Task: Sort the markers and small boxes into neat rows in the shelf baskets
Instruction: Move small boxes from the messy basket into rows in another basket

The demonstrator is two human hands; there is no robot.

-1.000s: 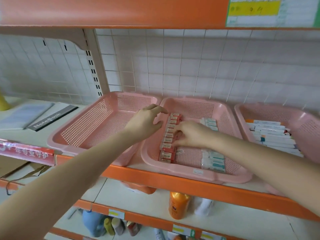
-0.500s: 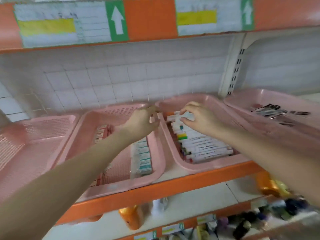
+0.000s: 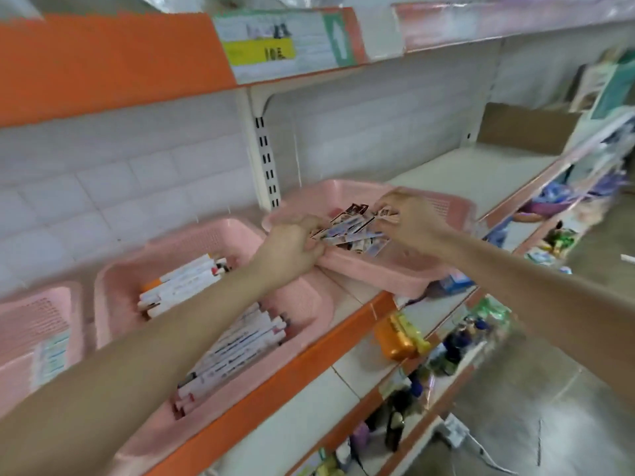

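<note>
I see my left grip (image 3: pixel 292 247) curled at the right pink basket (image 3: pixel 395 273) rim, hold unclear | right grip (image 3: pixel 409 223) pinching small boxes (image 3: pixel 347 231) piled inside | markers (image 3: pixel 233 341) lie rowed in the middle basket (image 3: pixel 309 304)

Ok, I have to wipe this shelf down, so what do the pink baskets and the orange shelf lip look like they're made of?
The pink baskets look like moulded plastic with a matt finish: fine perforated mesh walls and thick rounded rims. The orange shelf lip looks like painted sheet metal, flat, smooth and slightly glossy. Motion blur leaves that one less certain.
</note>
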